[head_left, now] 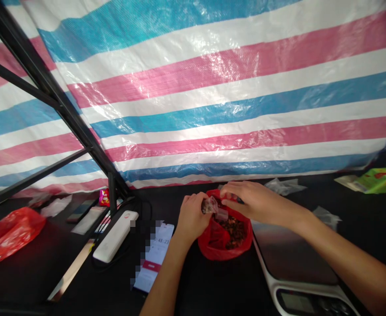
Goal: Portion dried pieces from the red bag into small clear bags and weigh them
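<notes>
Pinching a small clear bag [209,205] in closely bent fingers, the left hand [190,216] sits at ten o'clock from the middle of the red bag [224,253]; the right hand [250,202], at one o'clock, has half-curled fingers, any grip unclear. Brown pieces [235,232] remain in the red bag, so the handling seems mid-course, though how much is finished cannot be judged. The small bag's contents blur, right fingertips are obscured, and the scale [291,254], at four o'clock, is cut off below.
</notes>
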{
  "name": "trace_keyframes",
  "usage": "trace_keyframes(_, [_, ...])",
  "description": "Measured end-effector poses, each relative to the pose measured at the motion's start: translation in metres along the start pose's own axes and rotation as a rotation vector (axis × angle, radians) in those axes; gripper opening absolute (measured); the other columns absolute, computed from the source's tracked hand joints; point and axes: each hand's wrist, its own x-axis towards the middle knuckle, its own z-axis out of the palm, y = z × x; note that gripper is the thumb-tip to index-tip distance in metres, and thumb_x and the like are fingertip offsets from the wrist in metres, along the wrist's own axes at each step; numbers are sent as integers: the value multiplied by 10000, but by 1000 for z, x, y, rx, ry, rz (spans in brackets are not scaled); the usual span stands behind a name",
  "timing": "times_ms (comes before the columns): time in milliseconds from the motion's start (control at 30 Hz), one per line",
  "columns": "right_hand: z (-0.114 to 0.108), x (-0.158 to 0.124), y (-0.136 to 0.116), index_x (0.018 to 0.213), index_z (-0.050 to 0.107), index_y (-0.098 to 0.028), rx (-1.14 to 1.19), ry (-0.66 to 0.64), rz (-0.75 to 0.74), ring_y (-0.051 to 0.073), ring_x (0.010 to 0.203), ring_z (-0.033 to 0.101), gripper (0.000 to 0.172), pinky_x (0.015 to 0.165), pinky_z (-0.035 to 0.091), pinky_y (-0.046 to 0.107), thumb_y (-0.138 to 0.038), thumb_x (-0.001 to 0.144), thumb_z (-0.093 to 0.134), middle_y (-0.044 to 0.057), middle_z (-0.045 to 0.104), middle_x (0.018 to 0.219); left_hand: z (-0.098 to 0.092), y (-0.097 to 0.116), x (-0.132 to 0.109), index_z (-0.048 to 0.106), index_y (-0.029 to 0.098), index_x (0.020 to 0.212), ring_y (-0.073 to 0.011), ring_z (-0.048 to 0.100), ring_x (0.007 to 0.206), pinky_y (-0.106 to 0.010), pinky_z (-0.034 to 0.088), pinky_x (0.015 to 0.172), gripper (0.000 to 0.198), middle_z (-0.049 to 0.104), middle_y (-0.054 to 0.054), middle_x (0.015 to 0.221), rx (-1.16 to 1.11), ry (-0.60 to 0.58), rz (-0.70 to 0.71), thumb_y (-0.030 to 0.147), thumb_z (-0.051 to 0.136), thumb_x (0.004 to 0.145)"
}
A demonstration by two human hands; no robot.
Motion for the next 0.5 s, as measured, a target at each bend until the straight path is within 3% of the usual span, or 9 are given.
trace_keyframes(133, [27,-1,7,970,720,-215,-77,-104,23,254,936,708,168,830,503,360,-339,1018,619,60,759,1024,1,-9,0,630,238,992,-240,632,972,-378,391,865,235,729,-15,993,63,-114,95,61,616,837])
trace_keyframes(267, [57,1,13,1109,751,-163,-266,-123,92,338,1088,690,230,951,515,459,-326,954,706,143,765,1157,4,-9,-1,626,233,997,-255,619,984,-393,376,858,285,729,-29,987,146,-162,78,29,574,806])
trace_keyframes(500, [59,2,17,1051,779,-154,-357,-165,144,346,1094,693,243,999,512,484,-358,967,677,168,773,1128,6,-8,-2,639,225,948,-261,623,987,-398,381,869,177,738,-40,992,208,-196,48,83,581,861])
